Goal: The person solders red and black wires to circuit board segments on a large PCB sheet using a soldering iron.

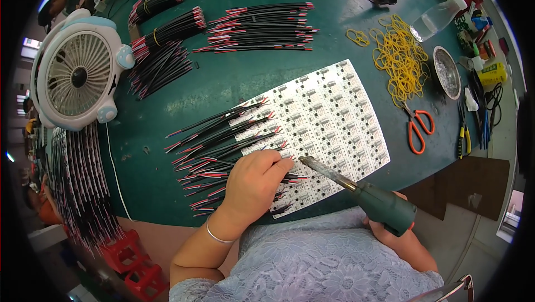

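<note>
A white panel of small circuit boards (340,112) lies at a slant on the green table. Along its left side lie rows of short black cables (209,126) with red and white ends, their tips on the boards. My left hand (253,185) rests over these cables, thumb and forefinger pinched at the end of a cable; the grip itself is partly hidden by the fingers. My right hand (390,227) is closed round the green handle of a soldering iron (384,207), seen only in part behind it. The iron's metal tip points left, close to my left fingertips, over the panel.
A white fan (78,76) stands at the left, near finished-looking wired panels (81,168). Cable bundles (173,29) lie at the back. On the right are yellow rubber bands (398,57), orange-handled scissors (418,129), a metal bowl (447,72), pliers (463,135) and a clear bottle (437,19).
</note>
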Action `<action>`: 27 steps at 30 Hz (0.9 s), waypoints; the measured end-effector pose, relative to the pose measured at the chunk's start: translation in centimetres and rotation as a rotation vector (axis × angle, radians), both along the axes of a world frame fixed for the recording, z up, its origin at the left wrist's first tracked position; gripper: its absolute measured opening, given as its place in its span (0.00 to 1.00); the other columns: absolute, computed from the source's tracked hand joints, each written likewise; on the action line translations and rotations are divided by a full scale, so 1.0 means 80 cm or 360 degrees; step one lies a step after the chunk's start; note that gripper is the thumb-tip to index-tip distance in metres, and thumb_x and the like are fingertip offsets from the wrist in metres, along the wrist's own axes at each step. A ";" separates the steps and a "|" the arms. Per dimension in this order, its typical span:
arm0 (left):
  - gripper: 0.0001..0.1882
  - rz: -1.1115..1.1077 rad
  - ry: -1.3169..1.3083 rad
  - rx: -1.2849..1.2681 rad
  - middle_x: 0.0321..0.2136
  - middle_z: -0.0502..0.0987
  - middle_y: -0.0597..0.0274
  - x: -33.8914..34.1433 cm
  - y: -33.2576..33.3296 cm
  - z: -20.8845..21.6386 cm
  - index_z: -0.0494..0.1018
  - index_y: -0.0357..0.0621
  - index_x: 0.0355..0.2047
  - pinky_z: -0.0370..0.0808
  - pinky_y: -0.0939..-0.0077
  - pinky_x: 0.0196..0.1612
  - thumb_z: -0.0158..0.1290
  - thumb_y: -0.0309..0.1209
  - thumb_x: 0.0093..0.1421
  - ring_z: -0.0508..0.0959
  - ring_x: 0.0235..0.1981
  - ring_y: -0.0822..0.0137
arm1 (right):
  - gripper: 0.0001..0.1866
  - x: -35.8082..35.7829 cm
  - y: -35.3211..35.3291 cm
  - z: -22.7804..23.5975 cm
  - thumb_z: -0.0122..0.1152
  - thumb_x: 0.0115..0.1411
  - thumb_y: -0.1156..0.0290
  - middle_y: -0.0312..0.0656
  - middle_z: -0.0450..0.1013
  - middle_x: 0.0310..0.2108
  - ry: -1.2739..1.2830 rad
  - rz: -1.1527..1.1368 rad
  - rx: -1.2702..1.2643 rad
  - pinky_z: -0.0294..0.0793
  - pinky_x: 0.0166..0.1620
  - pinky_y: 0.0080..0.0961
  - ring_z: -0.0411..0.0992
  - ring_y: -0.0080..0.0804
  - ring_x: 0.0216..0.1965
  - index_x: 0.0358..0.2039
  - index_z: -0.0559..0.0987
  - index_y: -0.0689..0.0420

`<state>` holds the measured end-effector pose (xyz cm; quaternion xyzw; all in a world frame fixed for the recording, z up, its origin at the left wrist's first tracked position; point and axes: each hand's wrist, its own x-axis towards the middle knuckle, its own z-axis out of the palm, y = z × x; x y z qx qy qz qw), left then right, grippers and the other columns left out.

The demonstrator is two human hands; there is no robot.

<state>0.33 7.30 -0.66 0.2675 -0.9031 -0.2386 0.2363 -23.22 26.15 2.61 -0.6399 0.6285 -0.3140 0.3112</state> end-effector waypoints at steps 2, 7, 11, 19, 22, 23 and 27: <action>0.11 -0.0012 0.0003 -0.0001 0.29 0.72 0.59 0.000 -0.001 0.000 0.76 0.41 0.33 0.70 0.66 0.30 0.53 0.24 0.47 0.74 0.30 0.59 | 0.14 0.003 0.004 -0.003 0.58 0.48 0.75 0.43 0.73 0.35 -0.0085 -0.0113 0.0100 0.74 0.35 0.28 0.74 0.34 0.31 0.38 0.77 0.61; 0.10 -0.0032 0.0010 0.0006 0.28 0.72 0.60 0.001 -0.001 -0.002 0.76 0.42 0.33 0.70 0.67 0.30 0.53 0.24 0.47 0.74 0.30 0.59 | 0.15 0.001 -0.001 -0.001 0.53 0.55 0.78 0.43 0.70 0.37 -0.0028 0.0009 0.0084 0.75 0.31 0.22 0.75 0.24 0.25 0.44 0.74 0.64; 0.11 -0.0035 -0.0004 -0.0007 0.29 0.72 0.60 0.002 0.000 -0.003 0.76 0.42 0.34 0.70 0.67 0.31 0.53 0.24 0.48 0.74 0.30 0.59 | 0.16 0.003 -0.005 0.003 0.53 0.54 0.79 0.43 0.71 0.38 -0.0113 0.0031 0.0032 0.75 0.32 0.22 0.75 0.24 0.25 0.45 0.74 0.64; 0.14 -0.0033 -0.0011 -0.0036 0.29 0.72 0.59 0.001 -0.001 0.001 0.77 0.42 0.31 0.72 0.67 0.33 0.54 0.19 0.42 0.74 0.31 0.58 | 0.16 0.007 0.032 -0.005 0.64 0.46 0.69 0.43 0.76 0.39 -0.0078 -0.0381 0.0335 0.74 0.38 0.33 0.76 0.39 0.36 0.38 0.78 0.58; 0.17 -0.0041 -0.0018 -0.0009 0.30 0.72 0.57 0.003 0.001 0.001 0.77 0.42 0.33 0.71 0.66 0.35 0.54 0.17 0.39 0.74 0.33 0.56 | 0.26 0.004 0.030 0.012 0.63 0.54 0.55 0.39 0.74 0.42 -0.0648 -0.1025 -0.0480 0.72 0.30 0.20 0.74 0.27 0.30 0.48 0.73 0.59; 0.16 -0.0051 -0.0013 0.0007 0.31 0.71 0.58 0.005 0.001 0.002 0.75 0.42 0.35 0.70 0.65 0.36 0.54 0.19 0.42 0.73 0.33 0.57 | 0.29 -0.014 0.032 0.043 0.61 0.56 0.51 0.39 0.73 0.43 -0.0347 -0.1115 -0.0418 0.70 0.28 0.14 0.73 0.24 0.28 0.51 0.72 0.59; 0.19 -0.0133 0.0013 0.0073 0.33 0.70 0.57 0.006 0.000 -0.001 0.74 0.42 0.37 0.69 0.64 0.38 0.57 0.20 0.41 0.72 0.36 0.56 | 0.24 -0.109 0.098 0.174 0.58 0.59 0.53 0.41 0.73 0.35 0.0264 -0.1172 -0.0609 0.70 0.28 0.18 0.71 0.27 0.25 0.44 0.72 0.62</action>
